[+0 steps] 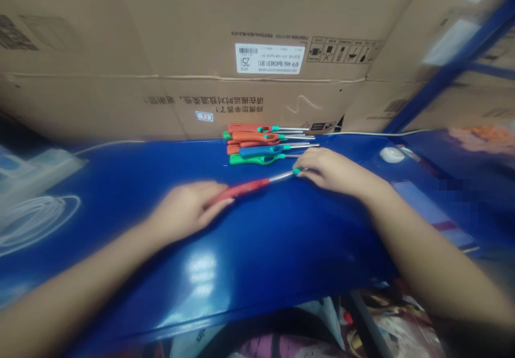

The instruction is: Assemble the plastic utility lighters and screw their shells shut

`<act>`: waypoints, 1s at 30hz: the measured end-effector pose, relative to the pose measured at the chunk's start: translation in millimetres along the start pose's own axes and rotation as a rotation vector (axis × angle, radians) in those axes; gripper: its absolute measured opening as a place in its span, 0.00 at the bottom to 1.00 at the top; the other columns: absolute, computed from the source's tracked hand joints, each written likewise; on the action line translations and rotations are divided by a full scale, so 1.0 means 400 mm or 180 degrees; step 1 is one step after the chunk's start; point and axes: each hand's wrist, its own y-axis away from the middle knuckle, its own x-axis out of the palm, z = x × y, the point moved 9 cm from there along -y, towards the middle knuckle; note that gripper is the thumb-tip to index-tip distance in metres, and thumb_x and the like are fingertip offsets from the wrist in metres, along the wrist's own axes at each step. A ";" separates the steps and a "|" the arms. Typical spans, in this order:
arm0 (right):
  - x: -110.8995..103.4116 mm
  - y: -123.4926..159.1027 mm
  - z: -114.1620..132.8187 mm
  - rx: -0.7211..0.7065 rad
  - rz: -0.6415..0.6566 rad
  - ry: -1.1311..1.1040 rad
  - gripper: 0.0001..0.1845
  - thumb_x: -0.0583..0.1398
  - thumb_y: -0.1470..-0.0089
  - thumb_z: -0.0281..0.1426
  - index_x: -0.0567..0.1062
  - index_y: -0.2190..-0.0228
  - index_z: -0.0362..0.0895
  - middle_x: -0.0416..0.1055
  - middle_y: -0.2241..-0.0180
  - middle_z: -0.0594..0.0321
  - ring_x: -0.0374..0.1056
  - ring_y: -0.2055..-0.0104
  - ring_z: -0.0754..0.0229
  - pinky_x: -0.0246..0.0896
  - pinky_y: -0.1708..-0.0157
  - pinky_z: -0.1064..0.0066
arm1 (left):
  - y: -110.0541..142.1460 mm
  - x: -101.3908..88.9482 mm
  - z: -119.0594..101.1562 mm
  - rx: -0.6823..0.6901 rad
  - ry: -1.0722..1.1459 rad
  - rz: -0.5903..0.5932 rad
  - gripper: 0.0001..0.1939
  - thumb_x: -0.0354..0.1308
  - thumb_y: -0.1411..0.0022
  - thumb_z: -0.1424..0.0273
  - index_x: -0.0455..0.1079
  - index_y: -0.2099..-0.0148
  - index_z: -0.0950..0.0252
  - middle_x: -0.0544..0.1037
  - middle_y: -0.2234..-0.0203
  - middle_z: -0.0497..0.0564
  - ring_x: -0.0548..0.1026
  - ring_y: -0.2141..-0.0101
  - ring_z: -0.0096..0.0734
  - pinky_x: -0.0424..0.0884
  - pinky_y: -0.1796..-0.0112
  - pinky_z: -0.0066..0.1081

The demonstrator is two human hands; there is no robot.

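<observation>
My left hand is closed around the rear of a red long-necked lighter, held tilted above the blue table. Its metal tube points right and slightly upward. At the tube's far end, my right hand pinches a small teal-green piece between thumb and fingers. Whether the metal tip passes through that piece is hidden. Just behind lies a stack of similar lighters: a green one in front, then a blue one, with orange and red ones behind. All their tubes point right.
A large cardboard box stands along the back of the blue table. At left are a coiled white cable and a blurred pale package. A white mouse-like object and a flat pale item lie at right.
</observation>
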 end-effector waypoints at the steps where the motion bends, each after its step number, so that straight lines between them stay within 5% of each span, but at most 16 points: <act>1: 0.003 -0.002 0.016 -0.0063 0.0013 -0.0034 0.09 0.58 0.38 0.27 0.79 0.64 0.40 0.77 0.64 0.54 0.70 0.60 0.53 0.62 0.57 0.62 | 0.001 -0.001 -0.004 0.0032 -0.0031 -0.0019 0.20 0.48 0.27 0.55 0.75 0.51 0.62 0.80 0.63 0.52 0.78 0.64 0.38 0.70 0.63 0.33; 13: 0.066 -0.014 0.163 -0.0709 0.0041 0.0132 0.13 0.53 0.33 0.30 0.77 0.60 0.40 0.75 0.63 0.54 0.67 0.60 0.52 0.61 0.58 0.61 | 0.007 0.018 -0.051 0.0325 0.0234 0.0019 0.17 0.51 0.27 0.59 0.74 0.49 0.63 0.80 0.63 0.51 0.78 0.63 0.36 0.70 0.62 0.32; 19: 0.031 -0.008 0.182 -0.0938 -0.0667 0.0365 0.12 0.53 0.33 0.30 0.76 0.59 0.38 0.76 0.61 0.52 0.69 0.61 0.53 0.63 0.60 0.63 | 0.012 0.003 -0.054 0.0312 0.0713 -0.0208 0.13 0.54 0.29 0.62 0.75 0.52 0.65 0.80 0.66 0.51 0.75 0.68 0.31 0.68 0.65 0.29; 24: 0.007 0.006 0.212 -0.1161 -0.1082 0.0434 0.12 0.53 0.33 0.27 0.76 0.59 0.36 0.78 0.62 0.50 0.70 0.64 0.55 0.64 0.64 0.65 | 0.013 0.021 -0.023 -0.0466 0.1947 -0.0097 0.18 0.59 0.33 0.59 0.75 0.69 0.68 0.63 0.83 0.43 0.58 0.81 0.20 0.53 0.79 0.24; 30: -0.017 0.020 0.233 -0.1227 -0.1304 0.0372 0.09 0.55 0.35 0.26 0.75 0.59 0.35 0.76 0.66 0.49 0.69 0.65 0.55 0.65 0.65 0.65 | 0.022 0.070 -0.013 -0.1203 0.3375 0.0406 0.22 0.59 0.35 0.55 0.78 0.63 0.72 0.60 0.88 0.41 0.56 0.86 0.19 0.50 0.84 0.23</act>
